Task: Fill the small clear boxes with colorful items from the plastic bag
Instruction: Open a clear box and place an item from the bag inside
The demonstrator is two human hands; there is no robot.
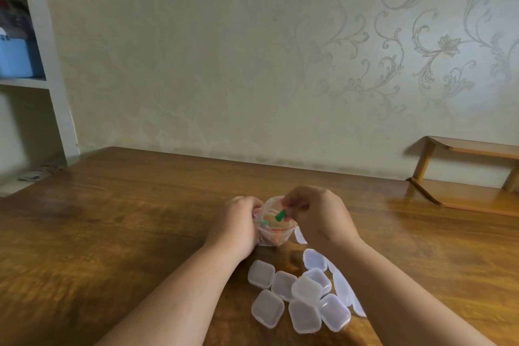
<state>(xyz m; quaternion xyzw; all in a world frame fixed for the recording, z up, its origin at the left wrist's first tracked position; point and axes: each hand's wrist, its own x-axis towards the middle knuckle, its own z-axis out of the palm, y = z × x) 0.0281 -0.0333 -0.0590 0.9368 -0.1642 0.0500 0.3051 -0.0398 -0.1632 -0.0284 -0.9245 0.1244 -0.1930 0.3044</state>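
Note:
A small clear plastic bag (273, 229) with a red zip strip stands open on the wooden table (126, 219). My left hand (238, 222) grips the bag's left side. Just above the bag's mouth, my right hand (317, 215) pinches a small green item (280, 216) between its fingertips. Orange and green bits show faintly inside the bag. Several small clear square boxes (297, 292), lids closed, lie in a loose heap on the table nearer to me, between my forearms.
A low wooden stand (463, 174) sits at the table's back right against the wallpapered wall. White shelves with a blue box (16, 59) are at the far left. Bare tabletop stretches to the left of my hands.

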